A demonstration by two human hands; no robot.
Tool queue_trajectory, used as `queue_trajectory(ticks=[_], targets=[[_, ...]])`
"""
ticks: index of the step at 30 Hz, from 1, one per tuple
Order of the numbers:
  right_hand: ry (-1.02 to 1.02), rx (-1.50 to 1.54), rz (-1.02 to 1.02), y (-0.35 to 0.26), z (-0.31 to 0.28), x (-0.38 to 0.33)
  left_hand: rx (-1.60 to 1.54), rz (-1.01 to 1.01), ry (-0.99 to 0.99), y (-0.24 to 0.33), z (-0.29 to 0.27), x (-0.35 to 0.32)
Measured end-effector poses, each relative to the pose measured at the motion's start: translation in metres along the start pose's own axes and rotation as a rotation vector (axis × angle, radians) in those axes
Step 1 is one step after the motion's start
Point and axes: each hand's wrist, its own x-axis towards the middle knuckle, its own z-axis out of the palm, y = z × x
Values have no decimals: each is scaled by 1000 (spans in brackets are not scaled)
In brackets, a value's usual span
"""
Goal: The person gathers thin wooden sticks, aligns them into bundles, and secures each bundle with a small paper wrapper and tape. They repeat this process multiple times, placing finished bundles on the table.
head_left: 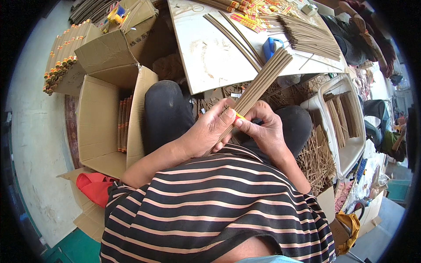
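Several slim brown rods (pixel 262 83), pointed toward one o'clock, are clamped in the left grip (pixel 210 126); the red-and-yellow paper band (pixel 238 117), pinched by the right grip (pixel 264 128), should be kept square and taut.

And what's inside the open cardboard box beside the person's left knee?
Inside the cardboard box, a row of brown sticks shows toward the right. Anything underneath them, or hidden behind the box's right side, is covered, so I can't tell.

Left fingers (pixel 227 114) around brown sticks (pixel 262 82), right fingers (pixel 246 126) on their yellow-red band (pixel 238 117), open carton (pixel 99 118) at left
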Motion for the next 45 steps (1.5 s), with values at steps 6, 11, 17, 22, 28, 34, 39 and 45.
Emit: queue_trajectory(ticks=[6, 11, 17, 22, 28, 34, 39, 45], targets=[[75, -360, 231, -25, 2, 2, 200, 91, 140, -1, 2, -1], [-21, -164, 152, -18, 7, -4, 339, 128, 231, 3, 10, -5], [-82, -14, 206, -14, 7, -6, 405, 197, 246, -2, 15, -5], [-164, 220, 243, -10, 3, -8, 369, 170, 111, 1, 12, -8], [-287, 592, 164, 0, 1, -10, 234, 122, -18, 3, 13, -10], [-373, 812, 109, 4, 0, -13, 99, 111, -127, 0, 9, -4], [-335, 690, 152, 11, -6, -12, 54, 22, -199, 4, 5, -2], [-422, 503, -14, 19, -17, 11, 26, -54, -239, 5, 5, 0]])
